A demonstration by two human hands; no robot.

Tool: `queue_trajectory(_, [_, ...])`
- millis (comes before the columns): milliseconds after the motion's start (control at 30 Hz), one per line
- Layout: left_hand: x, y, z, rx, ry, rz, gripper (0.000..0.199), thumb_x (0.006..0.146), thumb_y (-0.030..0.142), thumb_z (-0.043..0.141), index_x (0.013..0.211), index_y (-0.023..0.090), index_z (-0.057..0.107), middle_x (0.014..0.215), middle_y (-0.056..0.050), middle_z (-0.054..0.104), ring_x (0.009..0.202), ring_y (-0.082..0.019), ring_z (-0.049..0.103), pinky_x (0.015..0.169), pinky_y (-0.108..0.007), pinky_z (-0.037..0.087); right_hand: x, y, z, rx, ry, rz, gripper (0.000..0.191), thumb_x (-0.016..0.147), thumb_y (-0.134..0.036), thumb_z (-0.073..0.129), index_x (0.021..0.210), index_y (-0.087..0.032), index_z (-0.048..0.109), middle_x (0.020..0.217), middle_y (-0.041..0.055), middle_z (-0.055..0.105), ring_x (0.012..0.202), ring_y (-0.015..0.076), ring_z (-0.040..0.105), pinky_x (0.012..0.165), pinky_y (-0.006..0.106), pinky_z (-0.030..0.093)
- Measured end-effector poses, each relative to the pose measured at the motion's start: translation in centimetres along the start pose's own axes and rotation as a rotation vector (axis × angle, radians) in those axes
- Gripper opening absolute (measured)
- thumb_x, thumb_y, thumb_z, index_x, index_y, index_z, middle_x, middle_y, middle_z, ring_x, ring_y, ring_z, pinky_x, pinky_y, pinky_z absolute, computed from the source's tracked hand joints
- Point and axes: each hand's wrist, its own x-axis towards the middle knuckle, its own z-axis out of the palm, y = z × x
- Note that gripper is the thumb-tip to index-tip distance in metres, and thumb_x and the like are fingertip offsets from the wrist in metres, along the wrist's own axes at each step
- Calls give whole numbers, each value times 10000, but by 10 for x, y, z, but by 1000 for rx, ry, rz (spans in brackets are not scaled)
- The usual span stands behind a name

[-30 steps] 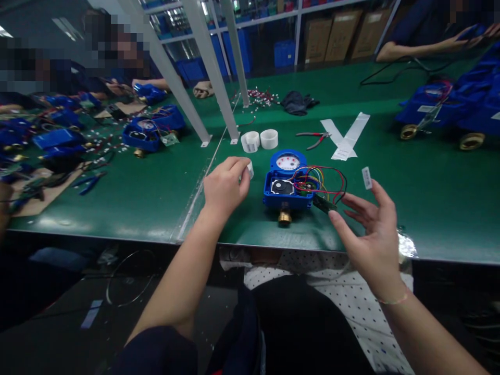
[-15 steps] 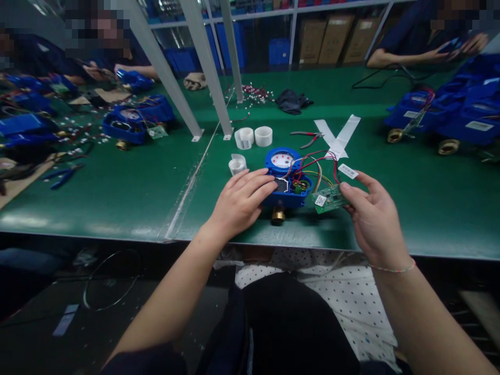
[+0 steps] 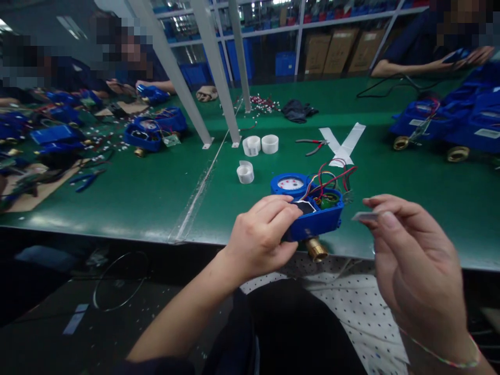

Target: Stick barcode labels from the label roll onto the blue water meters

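Head view: on the green table (image 3: pixel 144 203), the blue meter (image 3: pixel 321 223), mid-frame, has moved nearer the front edge, gripped by the left hand (image 3: pixel 263 237), apparently for steadiness, while the right hand (image 3: pixel 420 260), lower right, pinches a label (image 3: pixel 364 215).

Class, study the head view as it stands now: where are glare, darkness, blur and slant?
Head view: pale glare along the green table's front edge; head view: dim floor below; head view: blue casings at far left look soft; head view: grey posts slant, possibly from lens or tilt; head view: no print readable on the right hand's label.
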Motion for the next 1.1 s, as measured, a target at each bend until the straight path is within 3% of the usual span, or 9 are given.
queue_trajectory(100, [7, 8, -8, -29, 14, -71, 351, 778, 135, 648, 1121, 206, 629, 1149, -81, 709, 1188, -253, 640, 1051, -409, 527, -7, -13, 9, -31, -147, -10, 50, 944, -315, 706, 936, -265, 710, 1212, 66, 594, 1218, 243, 584, 1026, 350, 530])
queue_trajectory(167, [11, 7, -11, -30, 18, -105, 376, 755, 136, 665, 1123, 199, 622, 1150, -81, 704, 1151, -253, 641, 1029, -407, 528, -4, -13, 14, -80, -174, -33, 55, 932, -318, 721, 924, -264, 720, 1216, 68, 579, 1237, 250, 573, 1036, 364, 529])
queue_trajectory(400, [19, 0, -17, -22, -3, -145, 397, 731, 169, 680, 1119, 202, 606, 1130, -73, 696, 1066, -249, 636, 961, -400, 529, 18, -5, 25, -285, -169, -99, 170, 893, -430, 753, 923, -263, 760, 1223, 79, 571, 1271, 304, 541, 1135, 533, 438])
queue_trajectory(1100, [23, -2, -18, -20, -21, -153, 404, 743, 177, 675, 1139, 202, 597, 1095, -64, 682, 1043, -247, 628, 901, -368, 516, 20, -5, 43, -276, -74, -140, 102, 884, -354, 776, 880, -252, 763, 1209, 85, 605, 1256, 290, 560, 1079, 494, 464])
